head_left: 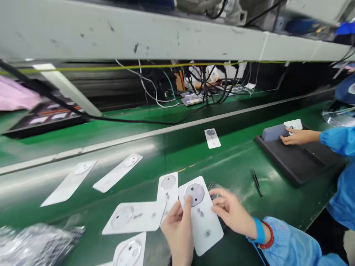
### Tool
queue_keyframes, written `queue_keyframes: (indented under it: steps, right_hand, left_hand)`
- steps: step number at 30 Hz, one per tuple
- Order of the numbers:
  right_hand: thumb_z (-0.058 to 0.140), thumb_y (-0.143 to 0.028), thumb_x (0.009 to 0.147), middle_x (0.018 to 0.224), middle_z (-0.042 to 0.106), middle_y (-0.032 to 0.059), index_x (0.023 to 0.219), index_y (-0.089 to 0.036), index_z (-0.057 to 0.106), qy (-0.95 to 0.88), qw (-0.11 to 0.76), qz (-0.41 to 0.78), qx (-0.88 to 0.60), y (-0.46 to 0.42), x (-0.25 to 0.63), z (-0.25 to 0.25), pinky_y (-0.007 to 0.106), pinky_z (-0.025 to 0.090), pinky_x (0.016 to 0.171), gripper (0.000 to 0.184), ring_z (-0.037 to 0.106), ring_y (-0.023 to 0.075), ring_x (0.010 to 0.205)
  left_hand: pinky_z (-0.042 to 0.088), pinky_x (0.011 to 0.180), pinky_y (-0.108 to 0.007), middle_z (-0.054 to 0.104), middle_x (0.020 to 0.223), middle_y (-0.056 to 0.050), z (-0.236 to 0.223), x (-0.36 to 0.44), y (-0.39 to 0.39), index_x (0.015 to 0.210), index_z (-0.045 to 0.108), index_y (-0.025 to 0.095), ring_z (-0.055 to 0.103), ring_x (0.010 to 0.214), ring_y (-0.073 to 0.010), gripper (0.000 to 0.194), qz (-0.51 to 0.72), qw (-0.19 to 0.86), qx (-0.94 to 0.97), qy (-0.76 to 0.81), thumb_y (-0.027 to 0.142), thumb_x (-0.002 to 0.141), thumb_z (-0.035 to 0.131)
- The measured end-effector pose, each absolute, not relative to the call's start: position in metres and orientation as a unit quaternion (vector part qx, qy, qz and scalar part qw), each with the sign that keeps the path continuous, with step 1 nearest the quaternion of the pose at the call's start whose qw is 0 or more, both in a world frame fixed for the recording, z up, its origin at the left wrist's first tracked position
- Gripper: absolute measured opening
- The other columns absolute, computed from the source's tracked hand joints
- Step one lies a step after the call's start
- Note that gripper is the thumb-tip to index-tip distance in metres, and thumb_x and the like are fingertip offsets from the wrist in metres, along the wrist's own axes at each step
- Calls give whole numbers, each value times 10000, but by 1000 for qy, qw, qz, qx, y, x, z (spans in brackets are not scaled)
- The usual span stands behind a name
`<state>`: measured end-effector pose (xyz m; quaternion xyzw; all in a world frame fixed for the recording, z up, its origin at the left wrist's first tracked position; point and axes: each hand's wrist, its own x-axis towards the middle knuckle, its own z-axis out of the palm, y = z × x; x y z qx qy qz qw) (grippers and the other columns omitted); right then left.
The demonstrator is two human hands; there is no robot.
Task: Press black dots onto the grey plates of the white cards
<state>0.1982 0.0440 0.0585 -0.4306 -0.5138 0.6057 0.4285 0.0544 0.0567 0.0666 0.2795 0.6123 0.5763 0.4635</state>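
My left hand (180, 229) grips a white rounded-corner panel (208, 229), thumb on the face beside its silver octagonal recess with two dark holes. Against the panel's right edge are the bent, parted fingertips of my right hand (233, 212); I see no grip from them. A blue strap and red beads circle that wrist. Just left of the held panel, a similar white panel (168, 188) overlaps a sideways one (144, 218). Another panel (130, 249) lies at the bottom edge. Part of a dark patterned bag (215, 186) shows behind my right fingers.
Two panels (69, 183) (118, 173) lie at left, one small panel (213, 140) farther back. Clear plastic bags (36, 244) fill the lower left. Black tweezers (256, 181) rest at right, near a black tray (299, 159) where a co-worker's hand (299, 136) works. A shelf beam (166, 37) crosses overhead.
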Motion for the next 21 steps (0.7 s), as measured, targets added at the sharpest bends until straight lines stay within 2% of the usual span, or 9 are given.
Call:
queue_keyframes:
  steps: [2,4,6,8,11,13,17,21]
  right_hand:
    - [559,-224,829,670,632,-28,1126,-161,557,-540,433,532,-487,62,212,51,191,445,530,304,589,93,566]
    - [575,-209,807,661,644,-21,1087,-142,580,-546,444,470,-533,87,241,46,186,436,500,288,580,96,549]
    - [592,-216,820,651,639,-15,1063,-122,592,-535,456,414,-578,112,283,44,193,445,498,261,573,100,546]
    - [595,-235,866,718,647,7,1061,-106,593,-517,462,350,-630,135,333,43,224,492,557,235,593,110,601]
    - [579,-312,926,1012,640,48,1080,-139,596,-492,456,258,-695,159,395,37,305,548,703,232,634,145,812]
    - [569,-320,934,1122,614,64,1113,-158,591,-485,449,207,-721,165,419,30,351,548,784,242,629,170,916]
    - [571,-318,931,1156,605,83,1127,-150,588,-500,449,108,-733,164,424,18,439,508,898,259,609,210,1021]
    - [491,-281,935,1176,600,171,1040,-123,649,-564,437,49,-699,149,388,11,562,403,1028,247,553,291,1144]
  left_hand:
    - [469,496,-235,684,653,-43,62,63,73,814,686,122,629,590,-185,422,542,480,350,595,523,688,722]
    - [515,592,-278,725,838,-100,64,72,88,982,669,122,679,726,-226,490,514,500,393,576,552,750,640]
    - [533,738,-306,686,1104,-145,73,80,102,1189,575,145,681,920,-232,501,489,488,435,578,486,823,574]
    - [511,853,-298,587,1291,-151,84,87,123,1323,445,171,637,1068,-204,491,442,445,503,594,361,879,531]
    - [481,926,-294,569,1305,-141,95,106,172,1332,427,162,603,1118,-189,468,368,386,576,619,216,884,551]
    - [483,934,-376,612,1220,-132,95,126,211,1277,494,134,617,1067,-218,431,328,363,585,646,191,865,605]
    - [479,922,-495,556,1279,-112,84,184,273,1246,541,163,575,1108,-263,387,275,303,577,706,297,889,604]
    - [415,989,-548,470,1386,-121,69,234,299,1301,505,181,492,1218,-302,449,250,256,554,752,311,884,607]
